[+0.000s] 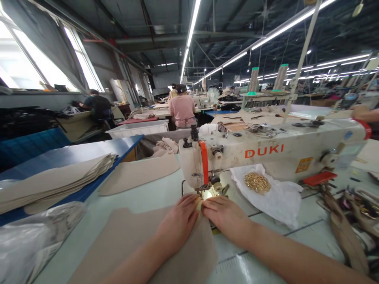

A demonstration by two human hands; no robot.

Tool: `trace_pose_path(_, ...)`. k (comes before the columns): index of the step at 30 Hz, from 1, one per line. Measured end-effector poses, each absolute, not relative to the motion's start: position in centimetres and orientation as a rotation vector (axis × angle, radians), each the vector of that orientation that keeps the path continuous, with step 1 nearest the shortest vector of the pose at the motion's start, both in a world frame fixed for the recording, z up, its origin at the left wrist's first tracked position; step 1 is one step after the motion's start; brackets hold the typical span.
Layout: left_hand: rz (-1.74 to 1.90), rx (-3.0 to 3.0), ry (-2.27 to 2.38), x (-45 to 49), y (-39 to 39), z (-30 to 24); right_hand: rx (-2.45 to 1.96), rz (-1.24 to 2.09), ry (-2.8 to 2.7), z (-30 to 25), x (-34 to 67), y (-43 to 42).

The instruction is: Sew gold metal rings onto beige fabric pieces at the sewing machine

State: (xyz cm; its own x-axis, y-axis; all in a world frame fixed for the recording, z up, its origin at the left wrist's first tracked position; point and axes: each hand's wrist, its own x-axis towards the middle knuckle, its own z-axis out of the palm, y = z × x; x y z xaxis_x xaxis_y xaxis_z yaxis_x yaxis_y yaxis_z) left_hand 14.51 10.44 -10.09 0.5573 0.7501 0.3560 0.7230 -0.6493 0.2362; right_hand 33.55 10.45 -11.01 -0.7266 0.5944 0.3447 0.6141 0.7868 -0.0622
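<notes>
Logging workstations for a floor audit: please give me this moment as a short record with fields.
left hand: flat on beige panel, beside the presser foot
right hand: flat, at the panel's edge, fingertips by the left hand
machine: DUKI sewing machine
nearby: gold-coloured eyelets on white sheet; stacked beige panels
co-worker: person in pink shirt, farther back

the left hand (177, 223) and the right hand (227, 219) are bare, with smooth skin and slim, tapering fingers (191, 206). the nails are too small to make out at this distance. the left forearm (139, 264) and the right forearm (296, 262) are bare as well, smooth and rounded, narrowing toward the wrists. the skin stays uncovered all the way to where both arms run out of the head camera's view at the lower edge.
</notes>
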Motion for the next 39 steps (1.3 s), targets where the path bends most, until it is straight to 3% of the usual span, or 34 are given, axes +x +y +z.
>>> trace_pose_path(39, 0.452, 2.766, 1.393, 13.7, 11.7, -11.2, -0.809, -0.083, -2.703, -10.7, 33.7, 11.2)
